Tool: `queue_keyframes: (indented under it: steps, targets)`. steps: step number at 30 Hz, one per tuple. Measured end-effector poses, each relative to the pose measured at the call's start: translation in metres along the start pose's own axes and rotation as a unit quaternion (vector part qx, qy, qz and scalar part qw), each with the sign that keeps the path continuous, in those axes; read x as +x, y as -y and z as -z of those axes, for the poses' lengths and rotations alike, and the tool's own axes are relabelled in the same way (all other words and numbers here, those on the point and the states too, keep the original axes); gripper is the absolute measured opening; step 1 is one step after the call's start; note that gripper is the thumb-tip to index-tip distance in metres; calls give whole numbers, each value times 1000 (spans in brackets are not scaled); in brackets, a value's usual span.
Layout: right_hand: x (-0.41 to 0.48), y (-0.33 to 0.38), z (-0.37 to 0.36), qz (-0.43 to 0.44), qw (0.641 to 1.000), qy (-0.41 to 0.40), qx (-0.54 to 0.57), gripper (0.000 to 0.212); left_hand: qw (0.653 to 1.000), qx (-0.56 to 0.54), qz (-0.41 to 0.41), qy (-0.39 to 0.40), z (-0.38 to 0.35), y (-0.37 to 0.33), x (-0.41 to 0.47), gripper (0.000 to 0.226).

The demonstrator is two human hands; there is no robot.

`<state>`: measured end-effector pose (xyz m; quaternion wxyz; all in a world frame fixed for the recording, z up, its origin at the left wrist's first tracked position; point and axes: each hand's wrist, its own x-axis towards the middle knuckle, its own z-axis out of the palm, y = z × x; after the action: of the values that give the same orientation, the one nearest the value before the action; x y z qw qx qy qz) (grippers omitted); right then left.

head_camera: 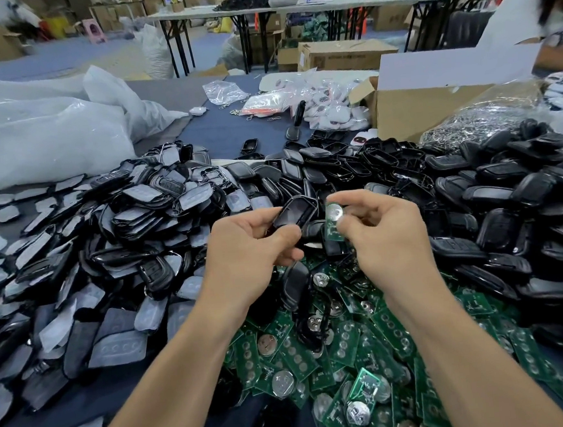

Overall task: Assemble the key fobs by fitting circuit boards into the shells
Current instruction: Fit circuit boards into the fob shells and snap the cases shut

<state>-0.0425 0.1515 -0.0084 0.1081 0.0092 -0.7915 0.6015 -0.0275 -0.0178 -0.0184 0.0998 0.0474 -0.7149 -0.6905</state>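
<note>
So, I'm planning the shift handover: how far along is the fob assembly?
Done: the black heap at right may be finished fobs; unclear. In hand: left hand holds an open shell, right hand pinches a circuit board beside it, not seated. Left: piles of boards and shells.

Glossy black plastic shell (295,212), green board (333,224)

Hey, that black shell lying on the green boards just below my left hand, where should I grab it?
Pinch the black shell across its two long edges near the middle, coming down from above. It lies on top of the green boards, long and narrow, pointing away from you, so those edges look free.
</note>
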Motion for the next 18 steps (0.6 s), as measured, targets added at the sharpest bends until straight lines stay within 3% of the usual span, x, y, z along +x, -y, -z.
queue_keyframes:
  steps: [3, 12, 18]
  targets:
    - [-1, 4, 1, -7, 997, 13, 71, 34, 1000, 14, 14, 16, -1, 2, 1, 20]
    - [0, 6, 0, -60, 977, 29, 201, 45, 999, -43, 30, 9, -1, -1, 1, 32]
    - [2, 4, -4, -98, 969, 9, 225, 29, 999, -30, 28, -2, 2, -2, 0, 23]
